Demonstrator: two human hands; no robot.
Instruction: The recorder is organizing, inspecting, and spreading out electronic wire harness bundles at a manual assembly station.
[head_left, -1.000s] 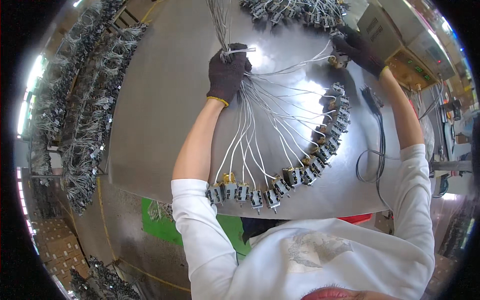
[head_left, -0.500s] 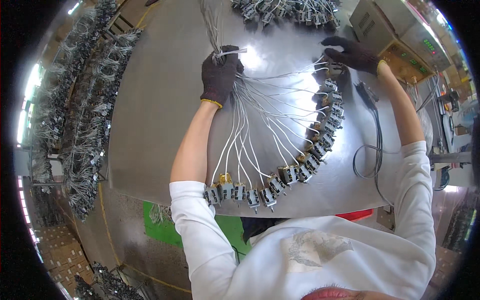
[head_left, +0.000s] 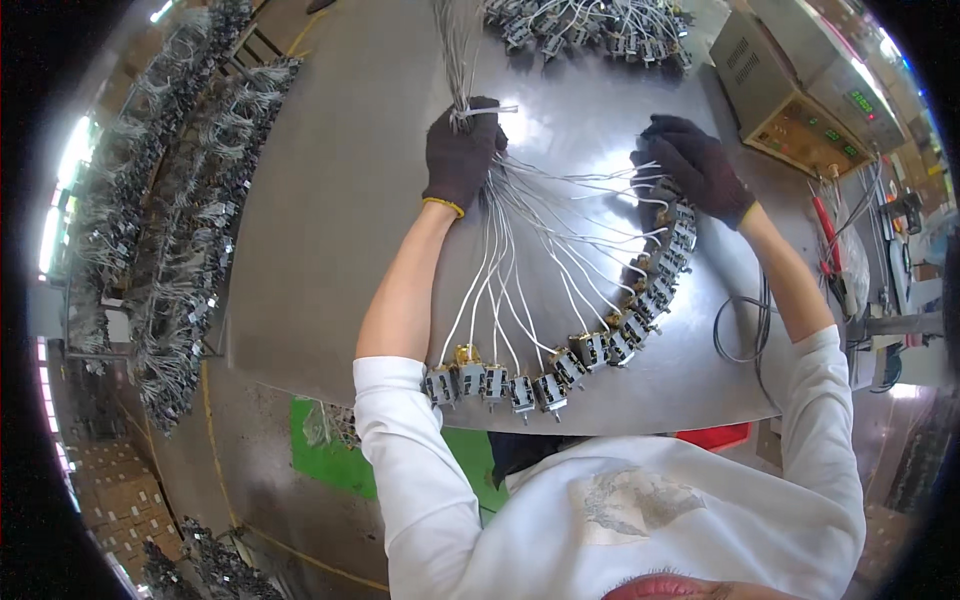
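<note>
My left hand (head_left: 460,158), in a dark knitted glove with a yellow cuff, is closed around a bundle of grey wires (head_left: 456,50). A white cable tie (head_left: 490,110) crosses the bundle at its fingers. Below the grip the wires fan out to a curved row of small boxy metal components (head_left: 595,348) with short shafts, lying on the table. At the far right end of that row my right hand (head_left: 700,172), gloved alike, curls over the last components, beside their wires. Its fingertips partly hide what they hold.
The steel table (head_left: 310,270) has another pile of wired components (head_left: 590,30) at its far edge. A boxed meter (head_left: 805,115) with green digits stands far right, near red-handled pliers (head_left: 826,225). Dark cable (head_left: 722,338) loops at right. Racks of wired parts (head_left: 190,250) stand left.
My right hand has moved from spread fingers beside the row's far end to fingers curled over it. My left hand still grips the bundle; the whole view has shifted slightly.
</note>
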